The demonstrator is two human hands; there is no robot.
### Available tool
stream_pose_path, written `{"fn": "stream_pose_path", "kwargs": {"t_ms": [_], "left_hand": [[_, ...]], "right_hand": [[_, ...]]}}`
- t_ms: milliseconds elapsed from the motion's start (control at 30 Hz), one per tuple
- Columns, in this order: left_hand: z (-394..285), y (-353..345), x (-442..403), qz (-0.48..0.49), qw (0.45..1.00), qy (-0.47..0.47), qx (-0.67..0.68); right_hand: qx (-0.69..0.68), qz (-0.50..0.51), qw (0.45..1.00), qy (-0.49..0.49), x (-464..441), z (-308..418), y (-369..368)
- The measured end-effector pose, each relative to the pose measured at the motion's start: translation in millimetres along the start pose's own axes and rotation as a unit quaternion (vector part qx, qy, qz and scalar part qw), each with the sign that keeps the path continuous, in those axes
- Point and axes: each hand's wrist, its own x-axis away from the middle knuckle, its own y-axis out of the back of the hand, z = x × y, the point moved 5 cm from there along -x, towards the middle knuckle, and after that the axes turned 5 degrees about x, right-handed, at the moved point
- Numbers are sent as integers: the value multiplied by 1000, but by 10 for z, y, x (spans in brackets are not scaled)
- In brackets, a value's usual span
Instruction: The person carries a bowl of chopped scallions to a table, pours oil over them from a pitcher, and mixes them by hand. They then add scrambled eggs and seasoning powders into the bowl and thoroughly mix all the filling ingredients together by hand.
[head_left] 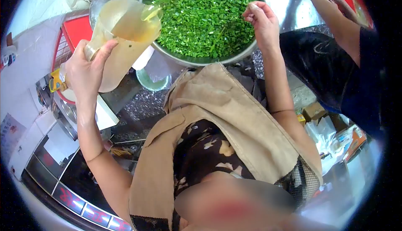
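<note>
My left hand (86, 68) grips a translucent plastic jug (119, 59) by its handle. The jug is tilted to the right, its spout at the left rim of a large metal bowl (201, 61). Yellowish liquid, looking like oil, lies in the jug and reaches its spout. Finely chopped green chives or scallions (205, 19) fill the bowl. Above its right rim is my right hand (264, 21), thumb and fingers pinched together. Whatever may be between those fingertips is too small to make out.
A metal pot (104, 1) and a red crate (77, 31) stand left of the bowl. Below the bowl sits a pale green container (153, 82). Another person's arm (335, 21) reaches in at the upper right. Boxes and plastic bags (328, 137) lie at lower right.
</note>
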Motion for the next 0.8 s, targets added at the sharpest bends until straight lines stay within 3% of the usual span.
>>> {"fn": "stream_pose_path", "kwargs": {"t_ms": [200,367,667,733,800], "left_hand": [[-165,-5,-95,5,999,17,50],[-288,32,-37,9,999,-30,19],[-282,93,248,50,998,8,46],[-230,103,326,43,997,28,57],[-164,109,413,34,996,49,68]], "right_hand": [[-2,-14,1000,5,19,-20,134],[11,-17,1000,-5,47,18,112],[-12,24,1000,-12,22,-57,-69],[-27,45,998,-38,55,-124,-149],[-29,110,984,-135,209,-264,-310]]}}
